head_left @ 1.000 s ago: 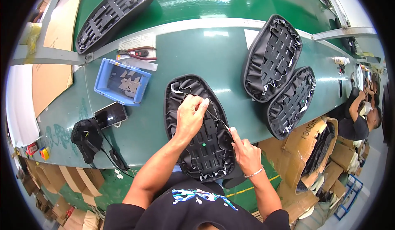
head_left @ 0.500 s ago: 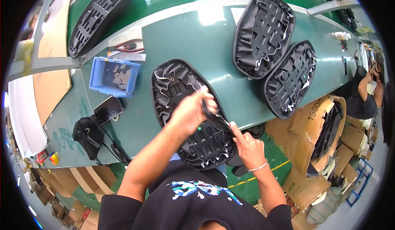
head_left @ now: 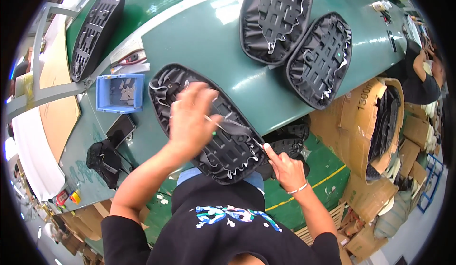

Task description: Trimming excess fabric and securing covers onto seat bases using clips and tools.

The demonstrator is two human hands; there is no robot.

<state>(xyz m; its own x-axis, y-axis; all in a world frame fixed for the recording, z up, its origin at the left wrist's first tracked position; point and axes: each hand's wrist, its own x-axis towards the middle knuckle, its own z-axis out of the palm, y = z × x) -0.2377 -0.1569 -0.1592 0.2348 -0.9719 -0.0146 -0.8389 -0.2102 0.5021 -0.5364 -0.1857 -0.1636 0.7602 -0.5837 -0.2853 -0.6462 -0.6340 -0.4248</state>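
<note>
Grips a thin tool [head_left: 259, 145] with the right hand [head_left: 286, 169] at the rim of the black seat [head_left: 227, 147], partly on the bench [head_left: 199, 44]. Too blurry to tell the grip of the left hand's [head_left: 190, 122] fingers. Looks part done, with cloth [head_left: 232, 174] bunched at the near end, but left loose between both hands.

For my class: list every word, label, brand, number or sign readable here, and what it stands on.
Big brown box: large dark printing, legible, but I won't copy it out.
Paper beyond the blue bin: print too small to read.
Black shirt: coloured print, no letters I can make out.
White bottle: any marking unreadable.
</note>
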